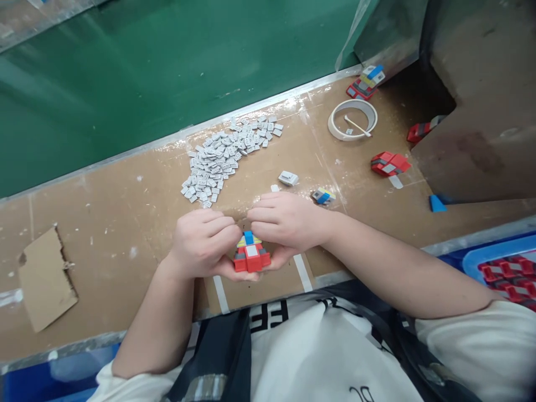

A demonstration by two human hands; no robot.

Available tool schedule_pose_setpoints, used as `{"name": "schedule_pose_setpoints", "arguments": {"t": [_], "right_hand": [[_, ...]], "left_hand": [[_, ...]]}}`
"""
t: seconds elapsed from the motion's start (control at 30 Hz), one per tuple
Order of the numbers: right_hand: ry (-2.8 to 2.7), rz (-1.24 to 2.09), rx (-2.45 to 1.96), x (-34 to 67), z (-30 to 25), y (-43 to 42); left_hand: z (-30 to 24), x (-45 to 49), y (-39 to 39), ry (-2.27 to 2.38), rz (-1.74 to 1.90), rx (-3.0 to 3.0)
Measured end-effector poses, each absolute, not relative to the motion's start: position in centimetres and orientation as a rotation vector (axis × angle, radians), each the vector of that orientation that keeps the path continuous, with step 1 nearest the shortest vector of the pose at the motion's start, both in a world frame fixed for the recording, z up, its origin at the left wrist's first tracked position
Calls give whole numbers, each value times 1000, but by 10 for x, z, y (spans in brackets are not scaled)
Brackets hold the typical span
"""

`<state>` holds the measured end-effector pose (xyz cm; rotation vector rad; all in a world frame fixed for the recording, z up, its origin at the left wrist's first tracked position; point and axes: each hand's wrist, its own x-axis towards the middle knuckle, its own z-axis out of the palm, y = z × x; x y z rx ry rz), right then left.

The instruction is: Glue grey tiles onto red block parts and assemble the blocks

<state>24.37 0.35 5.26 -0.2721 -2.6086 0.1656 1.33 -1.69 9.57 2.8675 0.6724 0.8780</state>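
Observation:
My left hand (203, 241) and my right hand (287, 222) are both closed around a small toy brick figure (251, 254) with red, grey, yellow and blue parts. They hold it just above the near edge of the brown table (125, 223). My fingertips meet over the top of the figure. A pile of small grey bricks (224, 155) lies on the table just beyond my hands.
A single grey brick (288, 178) and a small blue-yellow piece (322, 196) lie near my right hand. A tape roll (352, 119), other red brick figures (389, 164) (365, 82), and a blue tray (498, 268) of red parts sit to the right. A cardboard scrap (44, 279) lies left.

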Motion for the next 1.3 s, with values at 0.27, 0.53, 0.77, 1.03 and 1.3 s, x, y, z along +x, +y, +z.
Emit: {"name": "schedule_pose_setpoints", "arguments": {"t": [0.27, 0.53, 0.77, 1.03, 1.3], "right_hand": [[-2661, 202, -281, 243, 56, 3], [-2643, 216, -280, 242, 55, 3], [-2634, 202, -283, 242, 55, 3], [-2626, 204, -284, 242, 55, 3], [-2636, 212, -276, 242, 54, 3]], "left_hand": [[96, 14, -16, 670, 865, 2867], [94, 12, -17, 684, 850, 2872], [94, 12, -18, 695, 843, 2875], [94, 11, -18, 696, 847, 2870], [92, 10, -17, 683, 848, 2858]]}}
